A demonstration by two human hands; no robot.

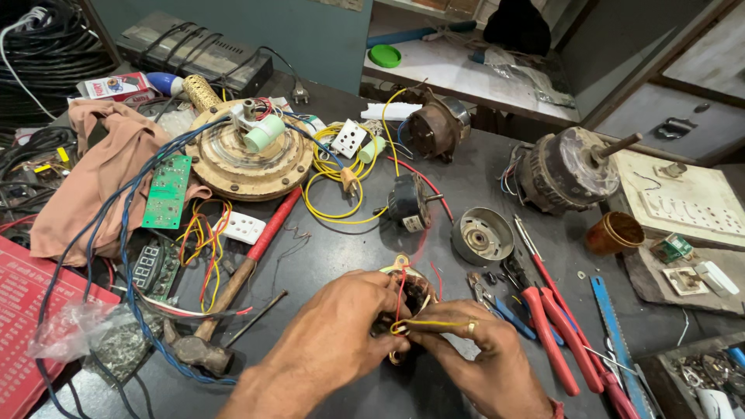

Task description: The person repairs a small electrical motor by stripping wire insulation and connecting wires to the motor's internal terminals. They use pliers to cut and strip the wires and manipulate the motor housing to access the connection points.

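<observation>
A dark, cluttered desk fills the view, with a pale shelf and a grey wall at the far side. At the near edge, both hands close around a small motor with red and yellow wires (its body is mostly hidden behind the fingers). The left hand is curled around the motor's left side, gripping it. The right hand, wearing a ring, pinches a yellow wire that runs across the front of the motor.

Just right of the hands lie red-handled pliers and a blue saw blade. Beyond the motor sits a round metal housing, and farther right a larger motor with a protruding shaft, next to a small brown cup. To the left, a hammer with a wooden handle lies near a red screwdriver. At the far left rests a big round fan motor, a green circuit board and a crumpled pinkish cloth. A coil of yellow cable lies in the middle of the desk, near a small black motor.
</observation>
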